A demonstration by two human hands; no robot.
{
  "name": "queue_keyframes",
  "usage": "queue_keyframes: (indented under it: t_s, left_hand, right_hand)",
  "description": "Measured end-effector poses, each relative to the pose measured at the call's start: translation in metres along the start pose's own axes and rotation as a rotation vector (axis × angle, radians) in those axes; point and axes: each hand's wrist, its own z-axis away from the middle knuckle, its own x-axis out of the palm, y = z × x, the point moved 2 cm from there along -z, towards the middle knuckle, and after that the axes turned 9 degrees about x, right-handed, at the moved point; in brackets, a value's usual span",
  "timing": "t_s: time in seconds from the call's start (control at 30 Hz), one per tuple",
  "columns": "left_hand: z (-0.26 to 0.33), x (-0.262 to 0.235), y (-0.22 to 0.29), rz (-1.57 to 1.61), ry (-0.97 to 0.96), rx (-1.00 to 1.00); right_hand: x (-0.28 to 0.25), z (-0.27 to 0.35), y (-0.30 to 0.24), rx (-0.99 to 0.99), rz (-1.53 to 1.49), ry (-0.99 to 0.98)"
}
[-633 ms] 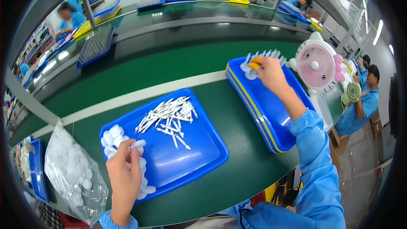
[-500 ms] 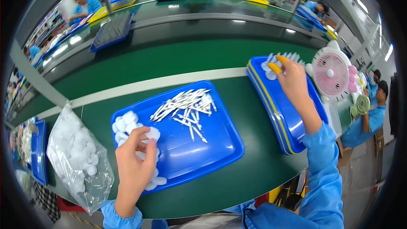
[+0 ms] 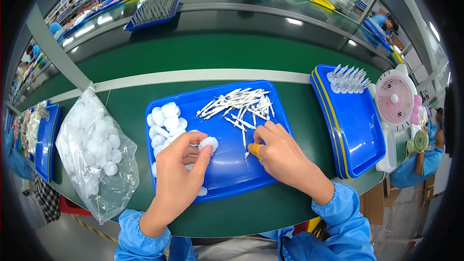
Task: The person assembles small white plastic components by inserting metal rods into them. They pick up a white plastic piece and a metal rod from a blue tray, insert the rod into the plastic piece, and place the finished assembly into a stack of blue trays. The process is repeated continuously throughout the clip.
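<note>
My left hand pinches a white rounded piece between thumb and fingers, over the left half of a blue tray. More white rounded pieces lie along that tray's left side, partly hidden by the hand. My right hand, with yellow finger covers, is closed low over the tray's right half. At its fingertips shows the end of a thin white stick; the rest of it is hidden. A loose pile of similar white sticks lies at the tray's far side.
Right of the tray, stacked blue and yellow trays carry rows of upright clear-white pieces at the far end. A pink-and-white fan stands beside them. On the left lies a clear bag of white pieces. Beyond runs a green belt.
My right hand has come from the far end of the stacked trays to the sticks in the blue tray. My left hand, with a white piece, is nearer to it. The view has shifted.
</note>
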Motion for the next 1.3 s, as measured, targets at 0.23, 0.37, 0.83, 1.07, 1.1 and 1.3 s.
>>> queue_keyframes:
  t_s: [0.23,0.37,0.83,1.07,1.1,1.3]
  left_hand:
    - [0.004,0.007,-0.008,0.172,-0.065,-0.092]
    - [0.008,0.016,-0.003,0.209,-0.135,-0.105]
    - [0.012,0.026,0.004,-0.043,-0.128,0.041]
    - [0.015,0.031,0.004,-0.163,-0.084,0.236]
    - [0.016,0.032,0.004,-0.175,-0.071,0.254]
    - [0.024,0.035,0.002,-0.218,-0.107,0.243]
  right_hand:
    - [-0.011,0.019,-0.028,0.138,-0.471,0.021]
    - [-0.010,0.023,-0.036,0.121,-0.555,0.105]
    - [0.005,0.024,-0.030,0.130,-0.545,0.123]
    - [0.012,0.026,-0.043,0.128,-0.577,0.214]
    - [0.012,0.027,-0.044,0.130,-0.587,0.240]
    - [0.017,0.026,-0.049,0.216,-0.612,0.224]
